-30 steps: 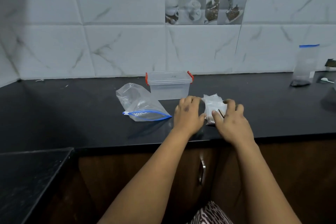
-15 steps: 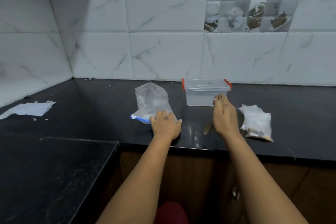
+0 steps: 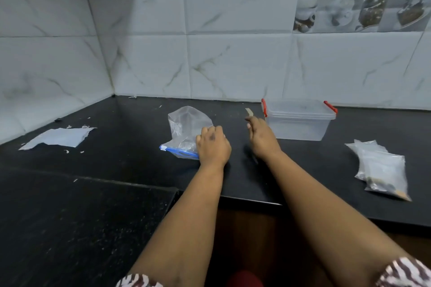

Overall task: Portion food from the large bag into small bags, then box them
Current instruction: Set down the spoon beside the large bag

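The large clear bag (image 3: 184, 130) with a blue zip edge lies on the black counter (image 3: 130, 123), nearly empty. My left hand (image 3: 213, 145) grips its right side near the zip, fingers curled over the plastic. My right hand (image 3: 262, 136) hovers between the bag and the clear lidded box (image 3: 299, 123) with red latches, pinching a small pale strip (image 3: 249, 112) at its fingertips. A pile of filled small bags (image 3: 383, 169) lies at the right, near the counter's front edge, apart from both hands.
A torn sheet of white paper (image 3: 59, 138) and small scraps lie at the far left. A lower black surface (image 3: 77, 223) adjoins the counter at the front left. Tiled walls close the back and left.
The view swung left. My left hand moved onto the large bag. My right hand left the small bags, passed the box front and now sits left of the box.
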